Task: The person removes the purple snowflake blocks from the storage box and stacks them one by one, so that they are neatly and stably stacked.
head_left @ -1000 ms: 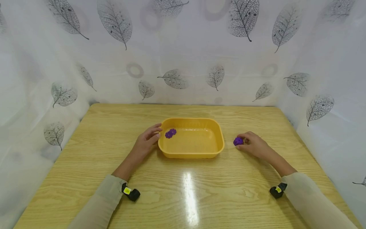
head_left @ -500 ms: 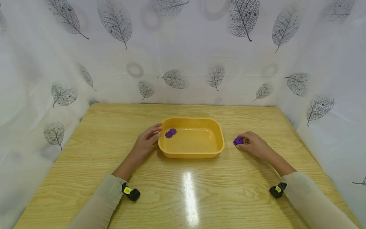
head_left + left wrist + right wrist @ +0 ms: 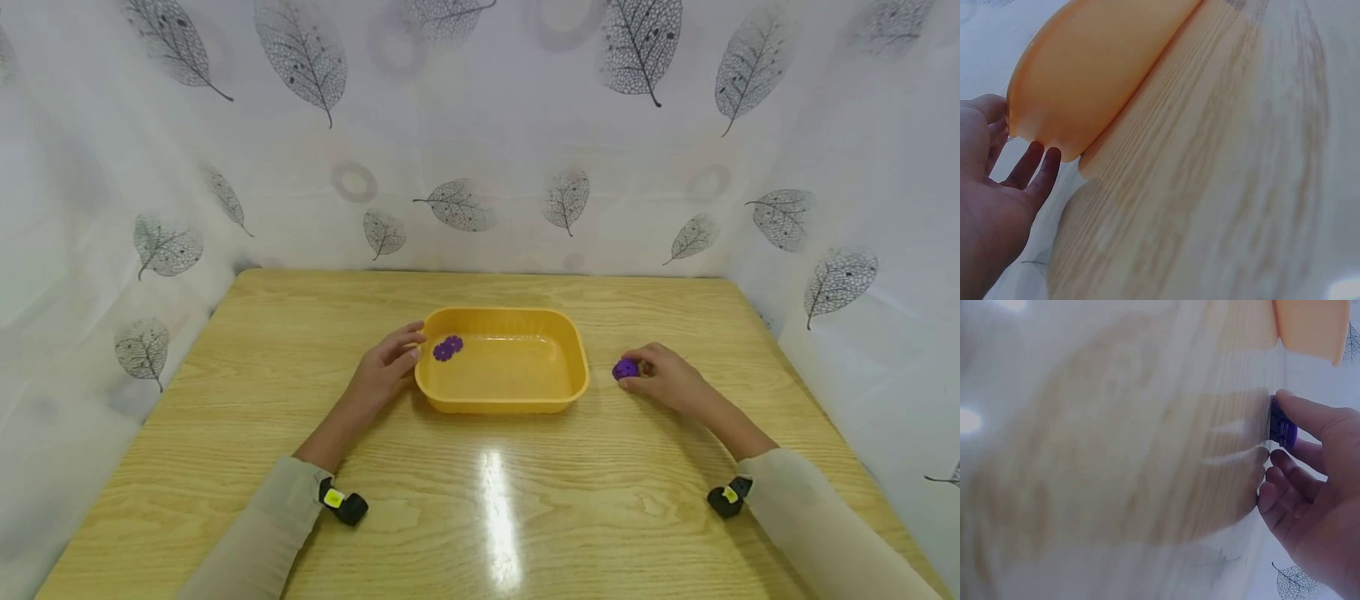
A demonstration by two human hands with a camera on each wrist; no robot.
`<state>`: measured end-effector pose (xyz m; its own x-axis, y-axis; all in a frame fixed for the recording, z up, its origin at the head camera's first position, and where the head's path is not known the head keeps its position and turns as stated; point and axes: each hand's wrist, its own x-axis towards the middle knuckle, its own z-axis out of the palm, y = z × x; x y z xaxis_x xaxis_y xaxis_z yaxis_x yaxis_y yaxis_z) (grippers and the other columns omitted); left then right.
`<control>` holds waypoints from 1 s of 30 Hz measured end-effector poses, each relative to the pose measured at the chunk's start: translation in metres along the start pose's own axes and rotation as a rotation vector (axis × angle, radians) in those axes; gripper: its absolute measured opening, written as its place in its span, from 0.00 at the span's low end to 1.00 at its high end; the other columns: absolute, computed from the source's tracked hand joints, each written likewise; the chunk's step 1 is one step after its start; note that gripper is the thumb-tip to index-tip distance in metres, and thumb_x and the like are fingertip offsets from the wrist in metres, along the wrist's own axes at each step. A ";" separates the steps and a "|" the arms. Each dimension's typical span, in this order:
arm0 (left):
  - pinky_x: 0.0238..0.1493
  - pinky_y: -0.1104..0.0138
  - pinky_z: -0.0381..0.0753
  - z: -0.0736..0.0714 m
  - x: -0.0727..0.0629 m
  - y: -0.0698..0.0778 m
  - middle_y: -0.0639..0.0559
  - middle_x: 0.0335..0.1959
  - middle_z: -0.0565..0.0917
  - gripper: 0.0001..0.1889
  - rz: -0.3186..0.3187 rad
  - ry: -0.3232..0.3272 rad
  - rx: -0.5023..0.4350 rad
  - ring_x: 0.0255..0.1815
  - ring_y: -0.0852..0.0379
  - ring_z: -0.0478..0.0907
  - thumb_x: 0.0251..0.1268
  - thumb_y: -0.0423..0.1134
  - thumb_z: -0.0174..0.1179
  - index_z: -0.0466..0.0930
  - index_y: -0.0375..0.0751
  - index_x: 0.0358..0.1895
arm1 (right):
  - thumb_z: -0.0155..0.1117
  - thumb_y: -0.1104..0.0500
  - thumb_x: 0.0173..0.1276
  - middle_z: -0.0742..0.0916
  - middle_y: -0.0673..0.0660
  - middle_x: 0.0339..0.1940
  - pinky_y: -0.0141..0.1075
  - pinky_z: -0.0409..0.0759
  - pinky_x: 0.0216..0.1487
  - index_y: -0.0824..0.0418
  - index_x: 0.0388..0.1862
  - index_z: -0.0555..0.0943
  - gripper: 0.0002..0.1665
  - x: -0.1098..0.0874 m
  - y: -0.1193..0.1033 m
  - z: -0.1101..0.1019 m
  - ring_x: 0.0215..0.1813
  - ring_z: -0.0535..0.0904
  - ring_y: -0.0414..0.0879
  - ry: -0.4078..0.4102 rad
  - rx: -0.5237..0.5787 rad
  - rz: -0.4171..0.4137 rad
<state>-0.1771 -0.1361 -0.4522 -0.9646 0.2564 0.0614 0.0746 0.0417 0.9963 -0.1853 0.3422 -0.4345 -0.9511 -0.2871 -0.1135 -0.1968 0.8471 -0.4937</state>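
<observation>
A yellow plastic basin (image 3: 502,407) stands mid-table. Flat on its floor, near the left end, lie two purple notched discs (image 3: 443,352), side by side. My left hand (image 3: 381,367) is at the basin's left end, fingers fairly straight and touching the outer wall; in the left wrist view its fingertips (image 3: 1052,155) rest against that wall. To the right of the basin, my right hand (image 3: 667,381) pinches a small stack of purple notched discs (image 3: 624,370) between thumb and fingers. The stack sits low, at the table surface, in the right wrist view (image 3: 1282,425).
The wooden table (image 3: 420,500) carries a bright light reflection in front of the basin. A white curtain (image 3: 510,150) with leaf prints hangs behind and along both sides. Each sleeve cuff has a black wrist camera (image 3: 345,504).
</observation>
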 end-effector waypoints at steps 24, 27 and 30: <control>0.58 0.75 0.81 -0.001 0.000 0.000 0.55 0.78 0.64 0.21 0.005 -0.011 -0.001 0.70 0.42 0.70 0.79 0.43 0.53 0.73 0.33 0.66 | 0.59 0.45 0.77 0.77 0.66 0.62 0.48 0.80 0.45 0.65 0.70 0.71 0.34 -0.005 -0.021 -0.030 0.54 0.76 0.57 0.090 0.060 -0.026; 0.58 0.75 0.81 -0.001 0.000 0.000 0.54 0.79 0.63 0.21 0.003 -0.007 -0.008 0.70 0.41 0.70 0.79 0.42 0.53 0.72 0.32 0.66 | 0.58 0.45 0.77 0.77 0.66 0.63 0.55 0.80 0.49 0.63 0.71 0.71 0.33 0.001 -0.030 -0.038 0.56 0.76 0.58 0.130 0.079 -0.068; 0.57 0.75 0.81 0.000 0.000 0.000 0.53 0.78 0.64 0.21 0.000 -0.001 -0.019 0.70 0.41 0.70 0.79 0.42 0.53 0.73 0.32 0.65 | 0.58 0.44 0.77 0.78 0.64 0.64 0.57 0.78 0.54 0.60 0.72 0.71 0.32 0.008 -0.042 -0.042 0.58 0.76 0.57 0.147 0.101 -0.092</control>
<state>-0.1770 -0.1365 -0.4521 -0.9642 0.2578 0.0615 0.0698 0.0230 0.9973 -0.1946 0.3229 -0.3780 -0.9562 -0.2868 0.0591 -0.2665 0.7691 -0.5809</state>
